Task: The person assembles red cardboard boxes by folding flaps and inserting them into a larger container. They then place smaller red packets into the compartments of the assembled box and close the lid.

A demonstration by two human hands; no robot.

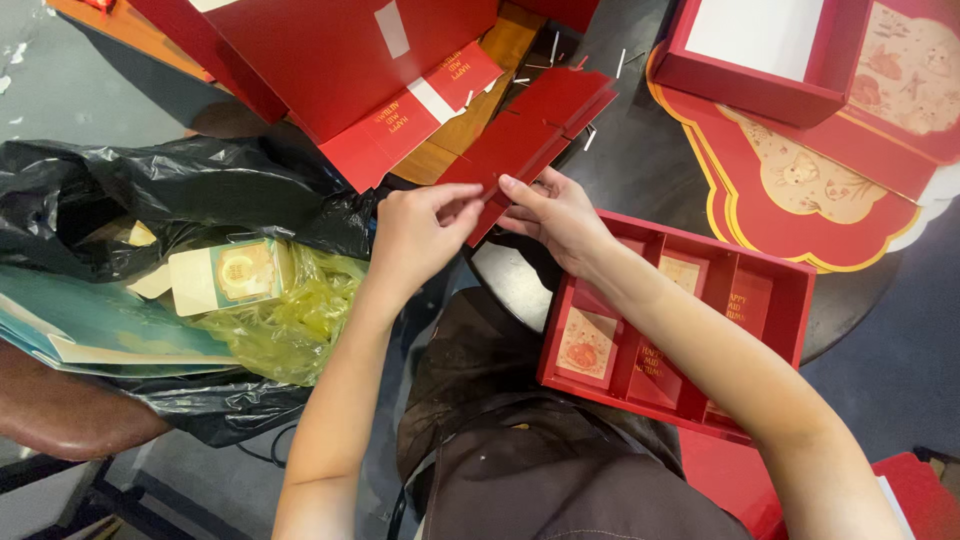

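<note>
Two bare hands work at one folded red card divider [530, 140], with one red compartmented tray [790, 300] near right holding four small red packets, one open red box [750, 85] far right, one black plastic bag [180, 190] left, one yellow plastic bag [290, 330] and one small cream carton [225, 275].

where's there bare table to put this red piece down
Bare dark tabletop shows between the folded red card and the scalloped red sheets. A small patch lies between the right hand and the divided red tray. Left of the left hand, bags crowd everything.
</note>
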